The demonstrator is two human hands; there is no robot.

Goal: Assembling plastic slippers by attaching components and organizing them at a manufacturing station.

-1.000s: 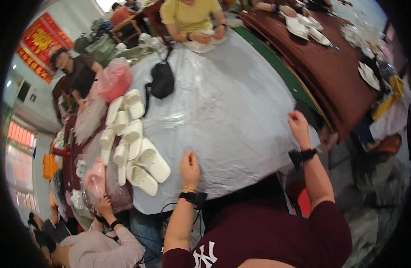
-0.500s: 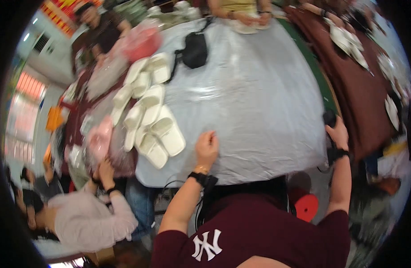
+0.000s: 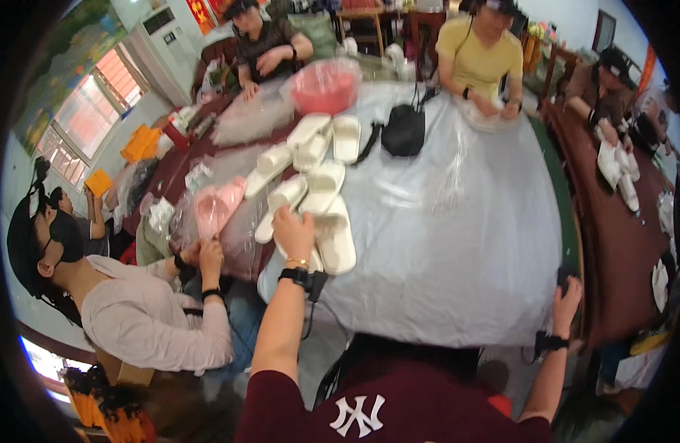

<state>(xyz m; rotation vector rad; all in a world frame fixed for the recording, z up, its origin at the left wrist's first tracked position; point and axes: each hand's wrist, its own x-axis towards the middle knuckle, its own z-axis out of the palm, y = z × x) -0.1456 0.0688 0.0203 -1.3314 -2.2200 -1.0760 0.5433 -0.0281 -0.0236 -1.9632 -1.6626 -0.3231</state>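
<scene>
Several white slippers lie in a cluster at the table's left side. Over the nearer ones reaches my left hand (image 3: 295,232), its fingers apart, covering part of a white slipper (image 3: 284,193) and beside another white slipper (image 3: 335,236). I cannot tell whether it touches them. At the table's right edge my right hand (image 3: 567,301) has its fingers closed around a small black object (image 3: 567,276), whose kind is unclear. A black pouch (image 3: 403,131) with a strap lies beyond the slippers.
Grey plastic sheeting (image 3: 473,251) covers the table. A person at left holds pink slippers (image 3: 218,207) by clear plastic bags (image 3: 244,159). A pink bundle (image 3: 325,85) sits at the back. Other people work around, one handling white slippers (image 3: 619,166) on the brown table (image 3: 613,258) at right.
My left hand has moved left onto the slippers and its fingers have spread. The view has shifted, showing more of the room. My right hand stays at the table's right edge.
</scene>
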